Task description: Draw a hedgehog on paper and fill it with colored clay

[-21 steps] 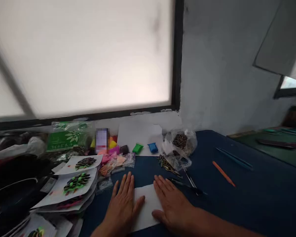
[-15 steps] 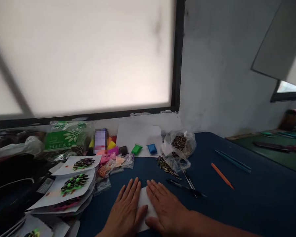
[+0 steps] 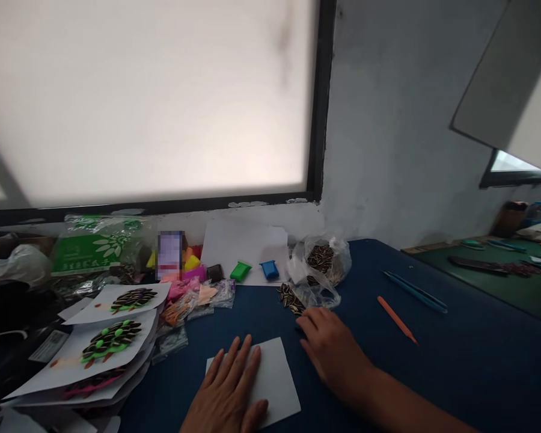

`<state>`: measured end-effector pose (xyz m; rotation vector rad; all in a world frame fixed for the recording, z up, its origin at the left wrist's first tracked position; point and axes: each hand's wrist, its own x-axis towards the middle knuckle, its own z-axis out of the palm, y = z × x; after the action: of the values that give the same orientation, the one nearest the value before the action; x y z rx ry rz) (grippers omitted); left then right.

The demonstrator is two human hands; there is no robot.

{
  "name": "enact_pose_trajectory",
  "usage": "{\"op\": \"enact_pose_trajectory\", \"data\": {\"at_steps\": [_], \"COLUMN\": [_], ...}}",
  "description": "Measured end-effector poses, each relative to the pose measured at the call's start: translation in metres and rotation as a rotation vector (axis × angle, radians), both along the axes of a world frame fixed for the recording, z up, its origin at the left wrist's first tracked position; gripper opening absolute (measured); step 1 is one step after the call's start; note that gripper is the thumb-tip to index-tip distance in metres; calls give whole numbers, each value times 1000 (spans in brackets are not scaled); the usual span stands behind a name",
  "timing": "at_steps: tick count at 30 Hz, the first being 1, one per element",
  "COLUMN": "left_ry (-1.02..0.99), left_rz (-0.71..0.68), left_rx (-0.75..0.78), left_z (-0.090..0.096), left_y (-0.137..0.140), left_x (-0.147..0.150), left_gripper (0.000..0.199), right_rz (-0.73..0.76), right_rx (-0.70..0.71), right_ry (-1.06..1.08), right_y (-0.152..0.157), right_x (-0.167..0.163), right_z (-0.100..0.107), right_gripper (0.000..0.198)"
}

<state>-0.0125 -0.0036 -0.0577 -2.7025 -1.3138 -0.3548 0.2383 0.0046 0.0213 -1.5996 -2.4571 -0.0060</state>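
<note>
My left hand (image 3: 232,385) lies flat with its fingers spread, holding down a small sheet of white paper (image 3: 277,379) on the blue table. To the right of the paper, my right hand (image 3: 336,349) is curled down over a black pen, mostly hidden under the fingers; only a dark end shows at the fingertips. Just beyond that hand is a small heap of striped sunflower seeds (image 3: 290,299), beside a clear plastic bag (image 3: 338,270) with more seeds in it.
At left are stacked cards (image 3: 139,337) with seed-and-clay hedgehog pictures. Behind are small clay packets, a green packet (image 3: 240,271) and a blue packet (image 3: 269,270). An orange clay tool (image 3: 397,320) and blue tweezers (image 3: 415,291) lie at right.
My right hand has left the paper and moved right, over the pens, with its fingers curled in. My left hand stays flat on the paper. The view has shifted slightly right.
</note>
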Motion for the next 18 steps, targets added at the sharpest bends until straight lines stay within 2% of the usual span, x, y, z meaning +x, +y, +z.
{"op": "enact_pose_trajectory", "data": {"at_steps": [2,4,9,11,12,14,18], "left_ry": [2,-9,14,2,-26,-106,-386], "left_rz": [0,9,61,83,89,89,110], "left_rx": [-50,-97,-305,-350,-334,-294,-283], "left_z": [-8,-7,32,42,42,37,29], "left_y": [1,0,-13,-17,-17,-16,-14], "left_x": [0,2,14,16,16,11,1], "left_gripper": [62,62,60,63,66,67,63], "right_rz": [-58,-68,-23,15,38,87,33], "right_rx": [-23,-38,-68,-99,-126,-302,-667], "right_ry": [-60,-74,-23,43,98,379,896], "right_y": [5,9,8,5,3,1,3], "right_x": [4,7,5,4,3,1,-11], "right_z": [2,1,-1,3,7,14,30], "right_gripper": [24,25,25,24,27,37,31]}}
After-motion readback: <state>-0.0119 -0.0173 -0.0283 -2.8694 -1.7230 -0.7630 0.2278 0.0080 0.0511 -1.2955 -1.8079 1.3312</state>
